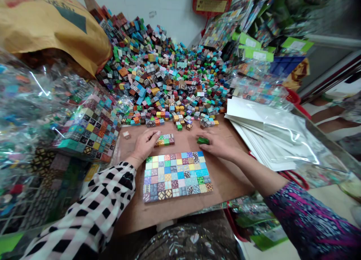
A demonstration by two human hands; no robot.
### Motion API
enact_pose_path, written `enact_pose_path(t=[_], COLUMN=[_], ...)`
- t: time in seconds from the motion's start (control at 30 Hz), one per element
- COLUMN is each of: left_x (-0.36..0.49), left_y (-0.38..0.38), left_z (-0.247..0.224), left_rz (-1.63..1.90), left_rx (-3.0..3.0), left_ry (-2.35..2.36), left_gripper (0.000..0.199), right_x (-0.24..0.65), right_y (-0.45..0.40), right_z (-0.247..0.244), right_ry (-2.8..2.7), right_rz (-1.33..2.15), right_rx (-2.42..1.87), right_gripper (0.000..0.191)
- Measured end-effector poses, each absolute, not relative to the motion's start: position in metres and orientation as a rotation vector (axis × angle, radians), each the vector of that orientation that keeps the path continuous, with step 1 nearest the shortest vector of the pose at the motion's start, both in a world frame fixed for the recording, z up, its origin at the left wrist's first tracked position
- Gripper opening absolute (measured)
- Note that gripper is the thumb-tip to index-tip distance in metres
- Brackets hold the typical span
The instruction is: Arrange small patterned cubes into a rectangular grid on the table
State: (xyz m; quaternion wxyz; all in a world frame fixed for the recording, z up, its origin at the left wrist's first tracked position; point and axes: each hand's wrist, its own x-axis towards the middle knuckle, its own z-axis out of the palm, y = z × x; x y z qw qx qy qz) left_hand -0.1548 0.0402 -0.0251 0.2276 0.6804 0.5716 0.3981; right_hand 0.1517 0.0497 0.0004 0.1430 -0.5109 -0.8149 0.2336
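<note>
Small patterned cubes lie in a neat rectangular block (176,175) on the brown tabletop. Just behind that block is a short row of cubes (166,140), with my left hand (144,145) at its left end. The thumb and curled fingers of that hand close on the row's end; the fingertips are partly hidden. To the right, my right hand (213,144) pinches a green cube (203,140) just above the board, a little apart from the row. A single pale pink cube (126,135) rests on the left.
A high heap of loose cubes (169,72) rises against the wall. On the left stand a yellow sack (56,23) and plastic-wrapped cube blocks (90,128). White sheets (254,128) in clear plastic lie on the right, near bagged packs with green labels (255,49).
</note>
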Motion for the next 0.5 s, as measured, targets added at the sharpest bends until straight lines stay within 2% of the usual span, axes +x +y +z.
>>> enact_pose_path(t=[0.1, 0.17, 0.4, 0.5], left_x=[-0.156, -0.156, -0.156, -0.156], left_y=[0.040, 0.040, 0.038, 0.037], left_z=[-0.025, -0.025, -0.022, -0.022], left_rz=[1.109, 1.124, 1.130, 1.129], left_rx=[1.854, 1.830, 1.773, 1.767], left_ry=[1.558, 1.552, 1.528, 1.522], left_gripper=[0.044, 0.047, 0.048, 0.047], right_x=[0.140, 0.130, 0.088, 0.073], right_y=[0.059, 0.065, 0.073, 0.075], right_z=[0.006, 0.007, 0.008, 0.008], right_ry=[-2.230, -2.140, -1.943, -2.016], right_rz=[0.911, 1.028, 1.411, 1.354], right_rx=[-1.527, -1.557, -1.539, -1.527], right_gripper=[0.019, 0.017, 0.049, 0.047])
